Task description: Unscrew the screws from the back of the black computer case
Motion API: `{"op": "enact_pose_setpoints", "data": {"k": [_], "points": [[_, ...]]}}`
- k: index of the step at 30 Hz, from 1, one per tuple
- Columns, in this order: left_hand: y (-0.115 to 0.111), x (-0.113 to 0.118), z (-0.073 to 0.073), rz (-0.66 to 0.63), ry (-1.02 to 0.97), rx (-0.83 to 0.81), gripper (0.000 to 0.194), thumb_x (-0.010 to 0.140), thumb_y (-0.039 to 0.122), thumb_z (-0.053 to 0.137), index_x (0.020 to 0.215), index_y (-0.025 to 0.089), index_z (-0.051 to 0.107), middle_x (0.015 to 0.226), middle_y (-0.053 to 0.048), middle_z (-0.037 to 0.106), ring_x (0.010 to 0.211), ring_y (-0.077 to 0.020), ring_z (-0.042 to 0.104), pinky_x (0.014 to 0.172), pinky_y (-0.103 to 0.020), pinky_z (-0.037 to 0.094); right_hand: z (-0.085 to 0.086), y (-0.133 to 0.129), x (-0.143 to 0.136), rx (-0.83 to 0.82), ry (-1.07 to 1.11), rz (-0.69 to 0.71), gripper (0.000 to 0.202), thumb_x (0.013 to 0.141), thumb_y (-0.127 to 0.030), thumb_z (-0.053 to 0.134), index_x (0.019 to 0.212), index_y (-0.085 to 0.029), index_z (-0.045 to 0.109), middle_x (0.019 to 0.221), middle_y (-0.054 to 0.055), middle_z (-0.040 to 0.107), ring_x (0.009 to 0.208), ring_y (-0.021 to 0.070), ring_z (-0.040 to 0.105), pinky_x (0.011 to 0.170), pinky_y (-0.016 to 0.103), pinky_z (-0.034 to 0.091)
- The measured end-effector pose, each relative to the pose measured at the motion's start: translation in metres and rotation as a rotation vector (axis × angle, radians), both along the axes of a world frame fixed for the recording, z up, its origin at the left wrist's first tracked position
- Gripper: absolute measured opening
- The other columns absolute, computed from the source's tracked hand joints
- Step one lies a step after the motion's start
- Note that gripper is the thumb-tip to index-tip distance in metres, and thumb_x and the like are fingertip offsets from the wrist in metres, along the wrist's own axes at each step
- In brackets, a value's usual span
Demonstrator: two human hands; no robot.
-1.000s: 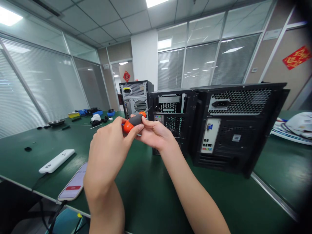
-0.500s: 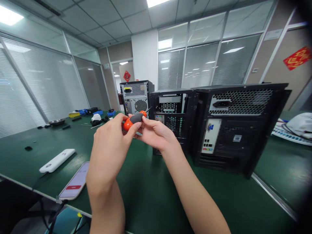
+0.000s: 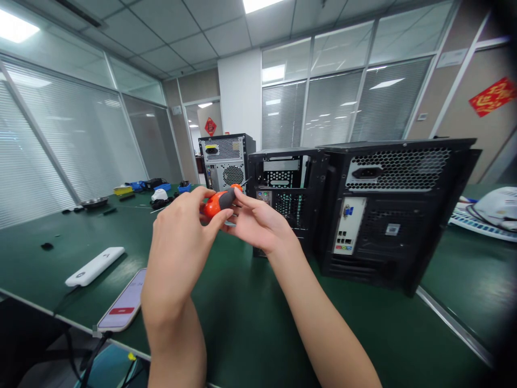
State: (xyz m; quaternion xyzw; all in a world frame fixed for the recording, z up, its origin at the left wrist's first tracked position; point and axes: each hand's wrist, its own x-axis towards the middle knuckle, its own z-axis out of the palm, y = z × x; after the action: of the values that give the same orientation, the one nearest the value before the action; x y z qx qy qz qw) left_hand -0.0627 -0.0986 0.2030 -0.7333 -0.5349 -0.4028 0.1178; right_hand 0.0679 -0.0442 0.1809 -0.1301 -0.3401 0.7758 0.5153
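Note:
Both hands hold a short screwdriver point(image 3: 219, 201) with an orange and grey handle, raised above the green table point(image 3: 258, 323). My left hand point(image 3: 180, 248) pinches the orange butt end between thumb and fingers. My right hand point(image 3: 258, 223) grips the grey middle of the handle, and the thin metal tip points up and right toward a black computer case point(image 3: 288, 196). A larger black computer case point(image 3: 398, 207) stands right of it, its rear panel facing me.
A third tower with a silver rear panel point(image 3: 226, 161) stands farther back. A white power bank point(image 3: 95, 266) and a phone with a lit screen point(image 3: 123, 302) lie near the table's left edge. Small tools and blue trays point(image 3: 161, 188) sit at the far left. A white object point(image 3: 495, 207) rests at right.
Both hands with the screwdriver have risen slightly and the left fingers have shifted on the orange end. Nothing else has moved.

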Motion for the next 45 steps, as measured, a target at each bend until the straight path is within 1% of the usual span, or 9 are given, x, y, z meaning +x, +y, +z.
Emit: {"op": "enact_pose_setpoints", "data": {"k": [6,11,16,21,25,28,36,40,45], "points": [[0.0001,-0.0013,-0.0007,0.005,0.029,0.027,0.027,0.081,0.036,0.056,0.103,0.022,0.06,0.095,-0.004,0.066,0.081,-0.0199,0.061,0.074,-0.032,0.047,-0.0027,0.0006,-0.0016,0.029,-0.016,-0.021,0.015,0.084,-0.029,0.061,0.075,-0.018,0.058,0.073,0.0,0.058,0.07,0.0116,0.052,0.072,0.031,0.042],[0.0001,-0.0028,-0.001,-0.019,0.049,0.049,0.027,0.081,0.032,0.057,0.106,0.023,0.06,0.098,-0.005,0.065,0.083,-0.0199,0.061,0.074,-0.032,0.047,-0.0036,0.0,-0.0018,0.062,-0.024,-0.02,0.026,0.068,-0.034,0.077,0.07,-0.017,0.058,0.074,-0.002,0.056,0.068,0.0107,0.05,0.07,0.03,0.041],[0.001,-0.0038,-0.0015,-0.024,0.063,0.068,0.025,0.081,0.03,0.057,0.104,0.023,0.061,0.095,-0.005,0.064,0.082,-0.0198,0.061,0.073,-0.032,0.048,-0.004,-0.0014,-0.0033,0.072,-0.063,-0.046,0.031,0.061,-0.037,0.082,0.073,-0.017,0.061,0.075,-0.001,0.058,0.064,0.0095,0.046,0.068,0.031,0.041],[0.0007,-0.0043,-0.0009,-0.034,0.093,0.089,0.024,0.081,0.029,0.056,0.104,0.022,0.061,0.092,-0.005,0.062,0.08,-0.0192,0.06,0.071,-0.031,0.048,-0.0051,-0.0005,-0.0066,0.078,-0.091,-0.065,0.035,0.054,-0.039,0.084,0.073,-0.018,0.062,0.069,-0.002,0.056,0.064,0.0107,0.046,0.067,0.031,0.04],[-0.0005,-0.0041,0.0003,-0.03,0.13,0.099,0.024,0.082,0.026,0.055,0.104,0.023,0.061,0.087,-0.003,0.059,0.075,-0.0173,0.058,0.068,-0.03,0.047,-0.0049,0.0005,-0.008,0.07,-0.087,-0.06,0.035,0.054,-0.038,0.085,0.073,-0.018,0.062,0.073,-0.001,0.057,0.067,0.0115,0.047,0.068,0.032,0.04],[-0.001,-0.0041,0.001,-0.046,0.15,0.096,0.025,0.082,0.024,0.054,0.105,0.023,0.061,0.089,-0.003,0.059,0.073,-0.0162,0.058,0.066,-0.029,0.046,-0.0048,0.0008,-0.0086,0.079,-0.094,-0.073,0.035,0.056,-0.039,0.083,0.074,-0.018,0.062,0.076,0.0,0.058,0.072,0.0133,0.049,0.068,0.032,0.04],[-0.0005,-0.0054,0.0004,-0.1,0.16,0.125,0.023,0.082,0.023,0.054,0.105,0.024,0.061,0.089,-0.002,0.059,0.072,-0.0143,0.057,0.064,-0.025,0.044,-0.005,0.0033,-0.0077,0.055,-0.108,-0.096,0.034,0.059,-0.042,0.081,0.069,-0.018,0.059,0.075,0.001,0.058,0.076,0.0162,0.053,0.071,0.034,0.041],[-0.0006,-0.005,0.0003,-0.117,0.168,0.161,0.02,0.084,0.023,0.052,0.1,0.023,0.063,0.086,-0.002,0.057,0.067,-0.012,0.054,0.06,-0.023,0.042,-0.0051,0.0038,-0.0073,0.057,-0.121,-0.087,0.037,0.058,-0.045,0.08,0.069,-0.018,0.059,0.072,0.001,0.058,0.075,0.0171,0.053,0.072,0.036,0.041],[-0.0012,-0.0028,0.0006,-0.128,0.202,0.204,0.019,0.084,0.019,0.047,0.093,0.022,0.064,0.085,-0.001,0.055,0.065,-0.0097,0.052,0.059,-0.021,0.04,-0.0048,0.003,-0.0066,0.071,-0.13,-0.072,0.035,0.06,-0.045,0.08,0.07,-0.018,0.059,0.071,0.0,0.06,0.072,0.0152,0.053,0.07,0.033,0.041]]}}
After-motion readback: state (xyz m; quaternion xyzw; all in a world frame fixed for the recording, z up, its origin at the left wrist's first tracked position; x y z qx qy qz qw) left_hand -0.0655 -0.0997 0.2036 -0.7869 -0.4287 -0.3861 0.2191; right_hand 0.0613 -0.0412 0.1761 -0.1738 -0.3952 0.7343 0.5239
